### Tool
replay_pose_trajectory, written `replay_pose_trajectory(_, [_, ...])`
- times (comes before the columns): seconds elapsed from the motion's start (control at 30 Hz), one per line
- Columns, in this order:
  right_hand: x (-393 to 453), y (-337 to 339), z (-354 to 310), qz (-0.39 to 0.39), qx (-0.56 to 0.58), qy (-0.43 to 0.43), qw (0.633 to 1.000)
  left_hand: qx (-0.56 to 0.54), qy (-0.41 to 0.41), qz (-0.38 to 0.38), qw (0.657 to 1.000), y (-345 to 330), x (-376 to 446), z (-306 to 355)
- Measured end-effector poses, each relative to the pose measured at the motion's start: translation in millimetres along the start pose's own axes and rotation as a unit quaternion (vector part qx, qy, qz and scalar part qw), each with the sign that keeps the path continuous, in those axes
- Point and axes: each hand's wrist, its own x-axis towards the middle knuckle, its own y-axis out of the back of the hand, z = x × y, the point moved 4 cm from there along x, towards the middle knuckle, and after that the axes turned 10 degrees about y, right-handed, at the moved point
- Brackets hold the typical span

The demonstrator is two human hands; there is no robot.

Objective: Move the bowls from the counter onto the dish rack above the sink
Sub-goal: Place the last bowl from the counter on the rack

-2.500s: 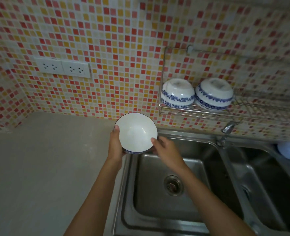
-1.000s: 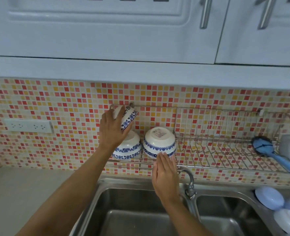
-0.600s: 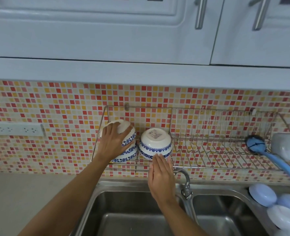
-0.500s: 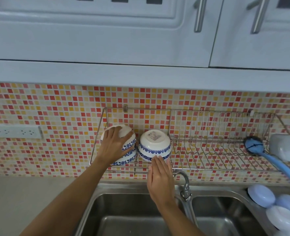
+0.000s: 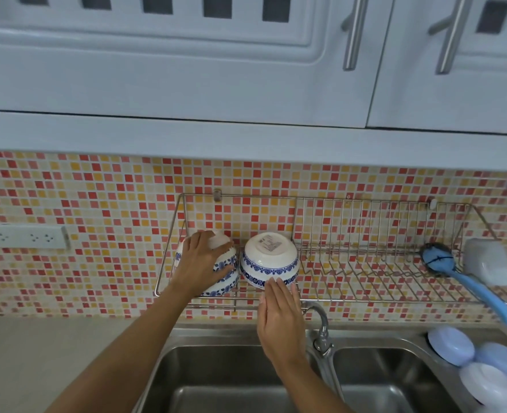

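A rectangular label (image 5: 271,245) is fixed to the upturned base of the bowl (image 5: 269,265) just above the right hand's fingertips (image 5: 273,284). Its print is too small to read.

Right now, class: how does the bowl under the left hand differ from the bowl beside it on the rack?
1. The left bowl sits stacked on another upturned bowl; the right bowl rests directly on the dish rack.
2. The left hand grips the left bowl; the right hand only fingertip-touches the right bowl's rim.

Shared: both are upside down, white with blue patterned bands.
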Motion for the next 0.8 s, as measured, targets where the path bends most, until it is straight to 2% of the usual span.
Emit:
replay_pose_trajectory(0.57, [-1.1,-0.4,-0.6,-0.020,-0.005,-0.012,1.000,0.008,-0.024,-0.037,0.999,5.8,-18.5,6.6])
replay_pose_trajectory(0.8, [0.1,3.2,-0.7,-0.033,0.008,-0.014,0.999,-0.057,0.022,-0.041,0.997,5.5,-27.3,2.6])
